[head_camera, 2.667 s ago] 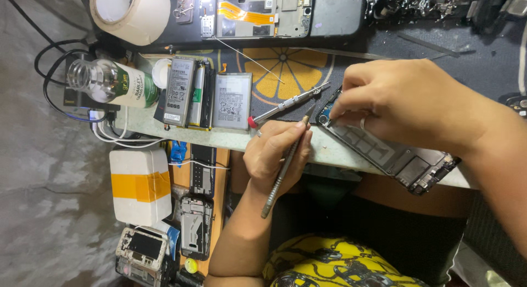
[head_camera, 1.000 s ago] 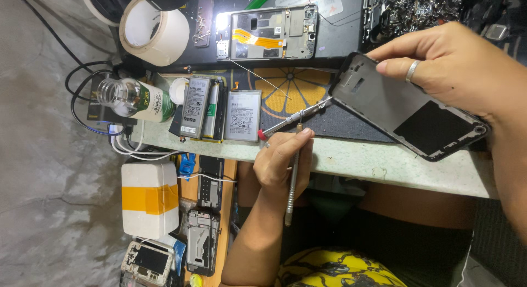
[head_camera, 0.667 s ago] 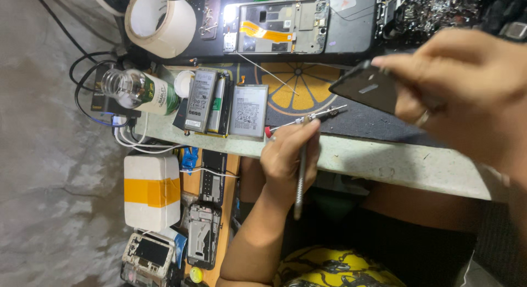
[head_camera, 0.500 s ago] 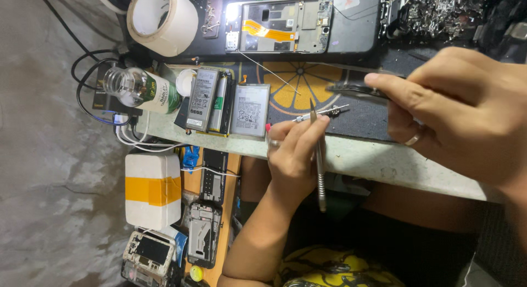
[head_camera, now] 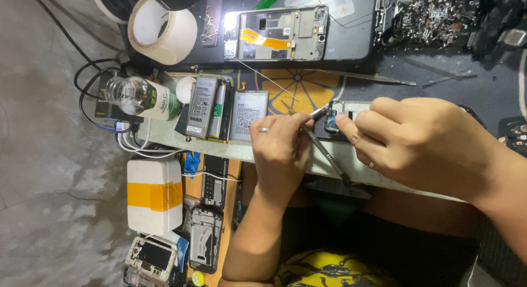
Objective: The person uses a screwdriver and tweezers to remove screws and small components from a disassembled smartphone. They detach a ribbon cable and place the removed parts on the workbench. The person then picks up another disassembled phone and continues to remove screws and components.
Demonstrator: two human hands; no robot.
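My left hand (head_camera: 282, 147), a ring on one finger, comes up from the lower edge and grips a slim metal tool (head_camera: 329, 158). The tool's tip rests at the near end of a dismantled phone (head_camera: 345, 108) that lies on the dark mat (head_camera: 439, 89). From the right, my right hand (head_camera: 422, 141) covers most of that phone and pins it down with fingers and thumb. Only the phone's left end with a small blue part shows.
Two phone batteries (head_camera: 200, 106) (head_camera: 248, 116) lie left of my hands, beside a clear bottle (head_camera: 144, 97). A tape roll (head_camera: 162, 29), an open phone frame (head_camera: 277, 34) and metal scraps (head_camera: 439, 15) sit farther back. White taped box (head_camera: 155, 195) and phone parts (head_camera: 206, 237) below the table edge.
My right hand lifted the phone off the mat, turned it over and set it back down. My left hand swung the tool round and brought its tip to the phone's end.
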